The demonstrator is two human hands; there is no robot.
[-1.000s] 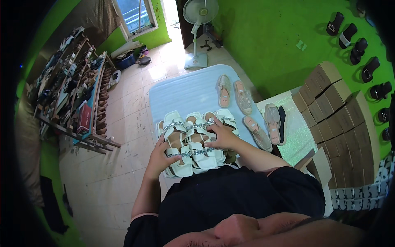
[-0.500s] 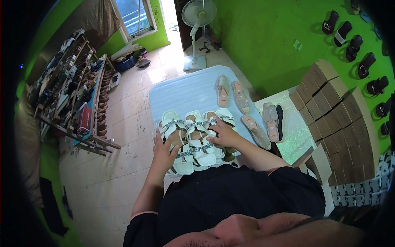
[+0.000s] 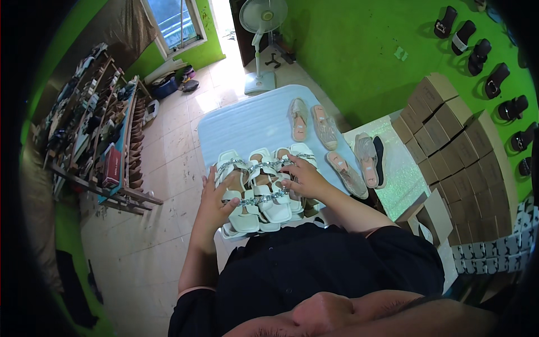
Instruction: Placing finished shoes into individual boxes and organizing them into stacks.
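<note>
White sandals; seemingly silver chains

My left forearm extends forward, close to vertical in the view. My left wrist follows the same line. My left hand is spread: its fingers point forward, and its thumb angles rightward, apart from them. My right forearm runs diagonally forward and leftward. My right hand lies back upward, fingers slightly bent and directed leftward, thumb separated from them. The two hands are apart.
</note>
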